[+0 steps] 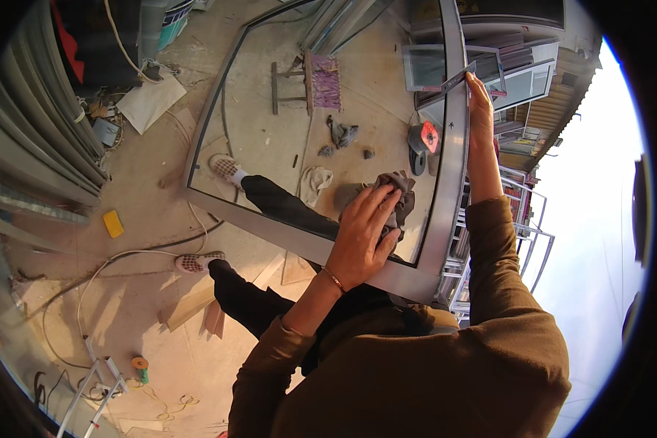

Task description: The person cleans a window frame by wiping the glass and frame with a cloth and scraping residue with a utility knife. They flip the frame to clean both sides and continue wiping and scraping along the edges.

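A large glass pane [270, 139] in a silver-grey metal frame [285, 232] leans in front of me, with a black seal along its inner edge. My left hand [361, 237] presses a crumpled grey-brown cloth [397, 181] against the glass near its lower right corner, the fingers curled over the cloth. At the frame's upper right, my right hand [480, 109] grips the outer edge with the fingertips near the top. A short dark metal piece [458, 77] crosses the frame there; whether those fingers touch it, I cannot tell.
Through the glass show a stool with a purple woven seat [324, 80], dark rags [342, 133] and a red-and-black spool [423, 137]. Left are long grey profiles [36, 131], a yellow block [113, 223] and cables [135, 252]. Framed panes [515, 80] stand beyond my right hand.
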### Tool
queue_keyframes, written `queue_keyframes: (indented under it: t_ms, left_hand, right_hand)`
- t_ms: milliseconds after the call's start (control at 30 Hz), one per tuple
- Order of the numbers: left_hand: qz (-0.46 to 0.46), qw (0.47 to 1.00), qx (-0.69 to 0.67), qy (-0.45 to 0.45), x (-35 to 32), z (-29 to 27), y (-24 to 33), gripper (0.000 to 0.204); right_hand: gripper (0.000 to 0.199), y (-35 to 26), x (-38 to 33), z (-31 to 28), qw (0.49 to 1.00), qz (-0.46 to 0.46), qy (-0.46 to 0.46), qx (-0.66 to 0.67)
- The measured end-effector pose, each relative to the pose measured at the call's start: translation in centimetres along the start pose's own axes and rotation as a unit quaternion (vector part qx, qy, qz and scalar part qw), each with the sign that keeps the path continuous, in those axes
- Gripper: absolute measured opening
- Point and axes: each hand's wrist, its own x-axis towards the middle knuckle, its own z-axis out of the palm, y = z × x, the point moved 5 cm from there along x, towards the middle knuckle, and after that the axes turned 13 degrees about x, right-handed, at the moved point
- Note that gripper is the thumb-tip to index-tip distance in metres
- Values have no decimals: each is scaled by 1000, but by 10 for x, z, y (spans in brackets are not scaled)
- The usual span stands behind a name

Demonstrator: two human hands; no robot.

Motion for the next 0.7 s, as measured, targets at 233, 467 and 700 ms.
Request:
queue_keyframes:
  t_ms: [233, 467, 700]
  left_hand:
    - [-186, 979, 83, -24, -47, -38, -141, 54]
    - [-150, 984, 14, -92, -33, -31, -96, 52]
    - [-8, 982, -27, -186, 32, 4, 20, 61]
  right_hand:
    - [24, -6, 0, -3, 980, -84, 161, -76]
    - [22, -3, -6, -9, 983, -53, 163, -73]
    - [17, 4, -9, -15, 993, -11, 118, -17]
